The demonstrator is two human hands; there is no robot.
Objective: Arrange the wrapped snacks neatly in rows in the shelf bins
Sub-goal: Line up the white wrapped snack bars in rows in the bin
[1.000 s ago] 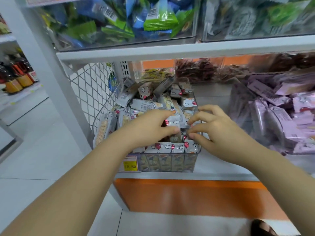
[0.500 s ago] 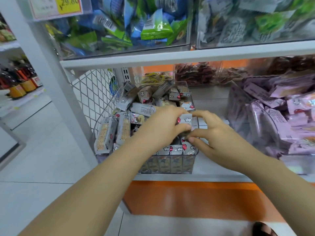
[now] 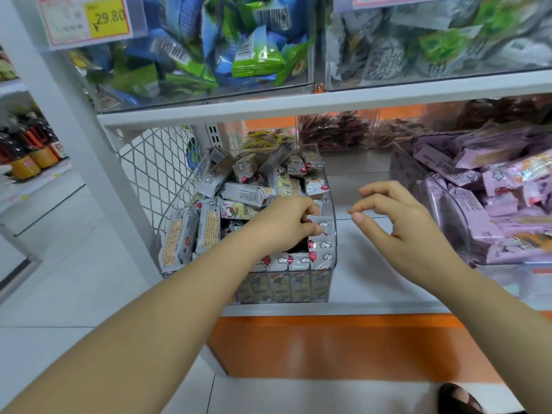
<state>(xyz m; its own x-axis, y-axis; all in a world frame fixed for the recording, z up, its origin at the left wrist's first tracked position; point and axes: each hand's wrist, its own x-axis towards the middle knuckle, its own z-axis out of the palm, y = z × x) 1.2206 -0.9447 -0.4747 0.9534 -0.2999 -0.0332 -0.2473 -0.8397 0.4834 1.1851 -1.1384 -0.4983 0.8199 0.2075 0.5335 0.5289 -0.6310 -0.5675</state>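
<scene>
Right hand (image 3: 400, 222) pulling away from clear bin (image 3: 332, 201), now hovering apart over bare shelf (image 3: 358, 264) to bin's right, fingers loosely curled, holding nothing. Left hand (image 3: 286, 225) lowering from its raised position half second ago, now tucking wrapped snack (image 3: 321, 225) down into row along bin's right wall, fingers curled on it. View tilting upward: price tag (image 3: 89, 19) showing more fully at top left.

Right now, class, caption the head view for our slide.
Left hand grips a snack in the clear bin; right hand hovers open beside it.
</scene>
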